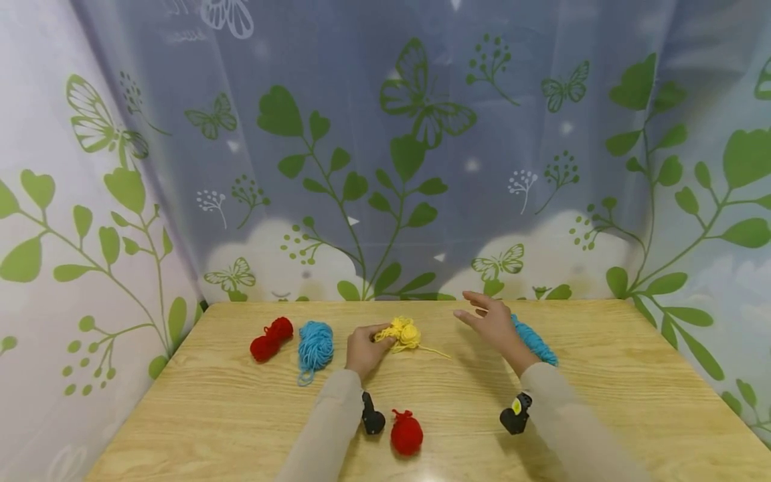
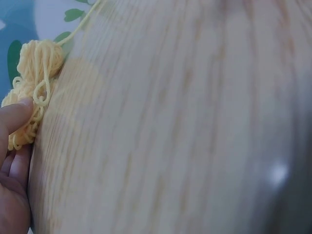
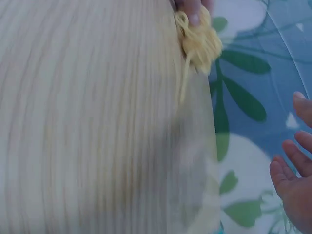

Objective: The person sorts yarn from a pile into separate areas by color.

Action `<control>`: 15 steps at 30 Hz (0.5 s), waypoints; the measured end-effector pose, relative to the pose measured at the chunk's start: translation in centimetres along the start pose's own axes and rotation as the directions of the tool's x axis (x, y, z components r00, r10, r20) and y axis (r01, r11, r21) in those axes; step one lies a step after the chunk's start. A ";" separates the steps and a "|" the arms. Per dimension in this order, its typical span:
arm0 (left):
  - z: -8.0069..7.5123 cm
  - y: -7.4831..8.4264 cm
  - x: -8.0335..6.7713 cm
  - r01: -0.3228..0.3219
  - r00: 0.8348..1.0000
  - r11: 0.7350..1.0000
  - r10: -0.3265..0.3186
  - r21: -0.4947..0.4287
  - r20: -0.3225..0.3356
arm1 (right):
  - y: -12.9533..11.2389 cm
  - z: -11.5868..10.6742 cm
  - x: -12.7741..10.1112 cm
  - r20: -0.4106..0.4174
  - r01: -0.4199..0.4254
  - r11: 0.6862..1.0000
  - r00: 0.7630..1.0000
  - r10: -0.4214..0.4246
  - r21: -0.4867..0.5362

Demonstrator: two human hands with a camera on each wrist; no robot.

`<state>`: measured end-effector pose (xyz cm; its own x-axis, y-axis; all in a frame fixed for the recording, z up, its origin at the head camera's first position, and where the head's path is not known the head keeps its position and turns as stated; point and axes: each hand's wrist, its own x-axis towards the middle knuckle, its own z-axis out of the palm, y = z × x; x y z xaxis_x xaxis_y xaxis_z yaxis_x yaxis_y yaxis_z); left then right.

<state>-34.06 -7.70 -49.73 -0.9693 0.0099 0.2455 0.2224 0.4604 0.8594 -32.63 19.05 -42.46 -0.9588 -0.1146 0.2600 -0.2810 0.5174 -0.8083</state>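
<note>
Light wooden table [image 1: 241, 415], enclosed on 3 sides by a leaf-and-butterfly curtain [image 1: 373, 167]. Bare wood lies between the hands and along the near right edge. Left hand [image 1: 363, 349] pinches the yellow yarn bundle [image 1: 402, 333] at its left side, mid-table; 1 loose strand trails right. Right hand [image 1: 495, 322] hovers open, fingers spread, just right of the bundle, not touching. Blue yarn [image 1: 315, 346], red yarn [image 1: 270, 339] and red ball [image 1: 406, 432] lie apart.
</note>
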 end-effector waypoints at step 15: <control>0.1 -0.1 0.1 0.007 1.000 1.000 -0.007 0.008 -0.007 | 3.9 -5.9 -2.9 -0.019 0.001 0.974 1.000 -0.005 -0.228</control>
<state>-34.22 -7.66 -49.84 -0.9701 0.0008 0.2427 0.2149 0.4679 0.8573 -30.68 26.45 -43.25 -0.9564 -0.1007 0.2743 -0.2646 0.6967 -0.6668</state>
